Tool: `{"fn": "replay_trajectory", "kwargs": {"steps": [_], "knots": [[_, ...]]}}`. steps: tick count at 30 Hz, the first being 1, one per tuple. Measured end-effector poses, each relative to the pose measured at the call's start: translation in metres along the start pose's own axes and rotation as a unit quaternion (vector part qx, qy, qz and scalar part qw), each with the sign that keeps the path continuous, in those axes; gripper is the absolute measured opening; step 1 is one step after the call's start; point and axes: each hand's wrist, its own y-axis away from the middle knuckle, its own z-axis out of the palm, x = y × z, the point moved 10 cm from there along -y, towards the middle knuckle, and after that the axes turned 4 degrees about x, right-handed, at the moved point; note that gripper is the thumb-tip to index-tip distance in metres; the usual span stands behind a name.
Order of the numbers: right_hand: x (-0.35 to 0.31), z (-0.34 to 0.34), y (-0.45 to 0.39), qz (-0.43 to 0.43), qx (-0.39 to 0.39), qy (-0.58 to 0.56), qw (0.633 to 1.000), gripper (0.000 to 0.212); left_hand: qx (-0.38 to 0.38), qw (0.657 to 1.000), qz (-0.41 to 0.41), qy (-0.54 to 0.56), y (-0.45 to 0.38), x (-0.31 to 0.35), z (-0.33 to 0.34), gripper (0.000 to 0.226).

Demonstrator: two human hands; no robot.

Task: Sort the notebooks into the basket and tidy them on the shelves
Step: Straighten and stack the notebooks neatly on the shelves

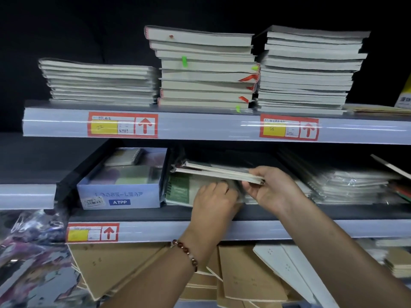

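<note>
Middle shelf [333,227], central bay. The person's right hand [273,190] pinches the near right corner of a thin bundle of wrapped notebooks [218,171], thumb on top and fingers curled beneath, lifting that end clear of the stack. The bundle's long axis runs left and slightly back into the shelf from the fingers, its far end resting near the black divider beside the blue loose-leaf box [121,196]. The left hand [213,198], beaded bracelet at the wrist, lies lower and in front, fingers bent down onto the green-covered spiral notebook [180,191] under its plastic wrap; whether it grips or only presses I cannot tell, the fingertips are blurred. Right hand is the nearer to the raised bundle; left is under it. Judgement: the bundle is being squared onto the stack, so the next move turns on sliding it leftward along its own length. No basket in view. Upper shelf carries three notebook stacks [206,70]; brown paper-covered books [251,274] lie below.
</note>
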Motion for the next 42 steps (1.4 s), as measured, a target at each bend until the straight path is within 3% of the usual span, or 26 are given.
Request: {"fn": "replay_trajectory", "kwargs": {"steps": [4,6,8,10,12,14,16,19,22,26,28,30,34,37,42], "knots": [[0.004,0.005,-0.001,-0.003,-0.008,0.032,0.999,0.017,-0.046,0.998,-0.018,0.032,0.005,0.004,0.017,0.034],[0.009,0.008,-0.002,-0.003,-0.016,0.044,0.999,0.006,-0.029,0.995,0.032,0.092,0.025,0.020,-0.003,0.026],[0.015,0.009,-0.004,-0.002,-0.024,0.063,0.998,0.010,0.021,0.990,0.074,0.118,0.050,0.019,-0.037,0.020],[0.019,0.008,-0.007,-0.013,-0.034,0.097,0.995,0.039,0.088,0.989,0.035,0.116,0.065,-0.011,-0.072,0.024],[0.020,0.008,-0.011,-0.023,-0.043,0.138,0.989,0.061,0.111,0.990,-0.057,0.070,0.067,-0.057,-0.085,0.037],[0.019,0.008,-0.016,-0.035,-0.054,0.188,0.980,0.068,0.066,0.991,-0.115,0.034,0.058,-0.092,-0.077,0.057],[0.017,0.010,-0.020,-0.052,-0.057,0.258,0.963,0.074,-0.005,0.993,-0.115,0.030,0.051,-0.106,-0.059,0.070],[0.009,0.013,-0.025,-0.102,-0.054,0.373,0.921,0.072,-0.098,0.991,-0.084,0.033,0.047,-0.113,-0.032,0.072],[0.002,0.017,-0.016,-0.150,-0.054,0.486,0.859,0.068,-0.113,0.989,-0.083,0.047,0.046,-0.117,-0.026,0.065],[-0.004,0.026,0.001,-0.220,-0.072,0.671,0.704,0.066,-0.099,0.990,-0.092,0.048,0.051,-0.118,-0.027,0.062],[-0.002,0.030,0.001,-0.223,-0.091,0.710,0.661,0.068,-0.083,0.990,-0.089,0.065,0.054,-0.118,-0.028,0.058],[0.002,0.033,0.000,-0.223,-0.106,0.727,0.640,0.070,-0.061,0.992,-0.080,0.073,0.055,-0.117,-0.031,0.054],[0.007,0.030,-0.005,-0.222,-0.110,0.721,0.647,0.069,-0.046,0.995,-0.065,0.062,0.055,-0.114,-0.032,0.054],[0.015,0.027,-0.007,-0.217,-0.138,0.733,0.630,0.072,-0.046,0.995,-0.061,0.064,0.056,-0.114,-0.031,0.055],[0.023,0.019,-0.001,-0.196,-0.200,0.765,0.581,0.106,-0.021,0.996,-0.056,0.066,0.060,-0.113,-0.031,0.054]]}}
